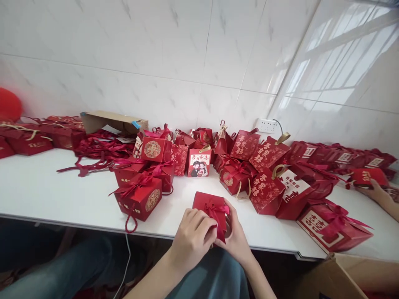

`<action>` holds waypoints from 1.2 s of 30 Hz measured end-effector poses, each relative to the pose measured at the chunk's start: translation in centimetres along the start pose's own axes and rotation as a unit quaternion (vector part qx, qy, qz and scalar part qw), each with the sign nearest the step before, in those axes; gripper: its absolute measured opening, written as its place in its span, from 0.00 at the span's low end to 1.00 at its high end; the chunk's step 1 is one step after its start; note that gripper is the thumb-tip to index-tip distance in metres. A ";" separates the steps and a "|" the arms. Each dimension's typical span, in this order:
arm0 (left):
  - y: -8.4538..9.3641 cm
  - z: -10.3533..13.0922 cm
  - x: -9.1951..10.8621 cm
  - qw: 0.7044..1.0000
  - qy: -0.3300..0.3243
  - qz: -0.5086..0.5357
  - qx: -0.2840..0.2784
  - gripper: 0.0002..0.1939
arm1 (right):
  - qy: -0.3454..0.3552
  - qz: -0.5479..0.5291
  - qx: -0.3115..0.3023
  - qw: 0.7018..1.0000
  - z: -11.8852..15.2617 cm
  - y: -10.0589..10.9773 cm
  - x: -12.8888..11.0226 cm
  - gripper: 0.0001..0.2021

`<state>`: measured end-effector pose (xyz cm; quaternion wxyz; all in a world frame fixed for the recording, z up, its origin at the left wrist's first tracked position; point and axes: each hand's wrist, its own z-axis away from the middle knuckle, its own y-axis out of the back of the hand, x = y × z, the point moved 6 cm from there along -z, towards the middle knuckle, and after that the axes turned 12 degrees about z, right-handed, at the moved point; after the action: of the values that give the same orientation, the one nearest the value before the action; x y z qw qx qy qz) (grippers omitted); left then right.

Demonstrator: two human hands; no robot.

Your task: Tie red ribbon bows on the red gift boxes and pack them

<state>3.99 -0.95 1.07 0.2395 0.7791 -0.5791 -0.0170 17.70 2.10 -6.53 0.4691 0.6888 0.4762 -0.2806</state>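
Observation:
A small red gift box with a red ribbon bow on top is between my hands, at the front edge of the white table. My left hand is closed at the bow's left side, its fingertips pinching part of the ribbon. Around the right side of the box curls my right hand, its thumb below and its fingers near a ribbon loop. The underside of the box and some fingertips are hidden.
Red boxes stand left on the white table, more to the right. Behind left, a cardboard box holds ribbons. Another person's hand touches a box at far right. An open carton sits at lower right.

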 end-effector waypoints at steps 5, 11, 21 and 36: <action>0.0 0.0 -0.1 1.000 0.014 -0.002 0.006 0.05 | 0.001 -0.013 -0.005 1.000 0.0 -0.2 -0.1 0.47; 0.0 0.1 -0.1 1.000 0.021 0.000 0.017 0.05 | -0.010 0.009 0.008 1.000 0.2 -0.1 0.6 0.47; -0.5 0.1 0.0 0.997 0.066 0.001 0.047 0.04 | -0.014 0.036 -0.003 0.999 0.5 0.1 1.5 0.44; -0.8 -1.1 -15.5 0.526 0.561 0.531 0.355 0.14 | -0.101 -0.049 0.132 0.985 -9.4 3.4 2.5 0.39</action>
<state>-0.05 13.70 -2.16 0.1831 0.1967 -0.5899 0.7614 21.24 11.30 -3.55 0.4057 0.6885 0.4183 -0.4317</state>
